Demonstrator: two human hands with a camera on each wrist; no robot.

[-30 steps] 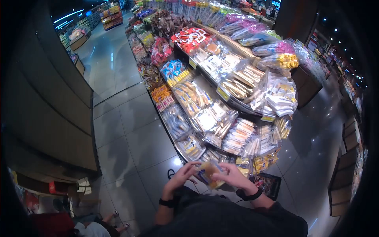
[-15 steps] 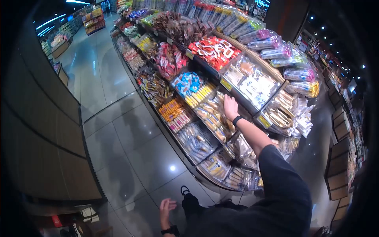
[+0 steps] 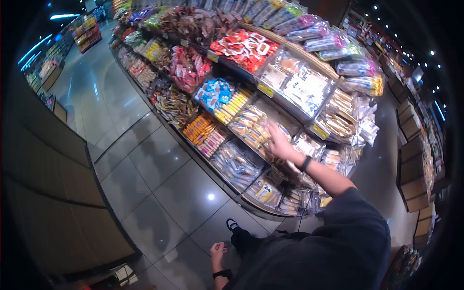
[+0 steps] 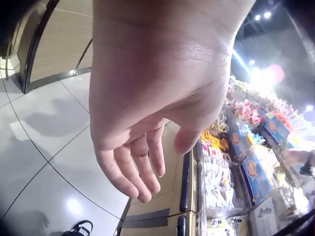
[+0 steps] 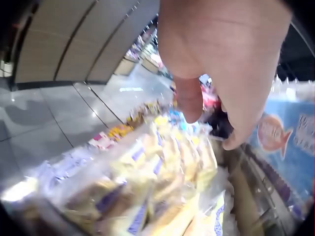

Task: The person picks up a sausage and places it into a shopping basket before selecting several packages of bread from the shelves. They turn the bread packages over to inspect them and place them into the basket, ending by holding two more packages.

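In the head view my right hand (image 3: 280,142) is over a bin of clear-wrapped snacks (image 3: 250,123) on the display. The right wrist view has the hand (image 5: 216,73) above wrapped pieces with blue print (image 5: 167,172), fingers pointing down and apart from a thumb; nothing is seen in its grasp. Whether a fingertip touches a packet cannot be told. My left hand (image 3: 218,249) hangs low beside the body, away from the display; in the left wrist view this hand (image 4: 157,98) is empty with loosely bent fingers.
Red packets (image 3: 245,49), blue-wrapped sweets (image 3: 214,94) and orange packets (image 3: 198,126) fill neighbouring bins. Large colourful bags (image 3: 333,41) line the upper tier. Tiled floor (image 3: 179,193) runs along the display's left, with a brown panelled wall (image 3: 53,188) beyond.
The small packet held in both hands a second ago is no longer in them. Since half a second ago my right hand has moved slightly down the display; the left stays low, its fingers more bent.
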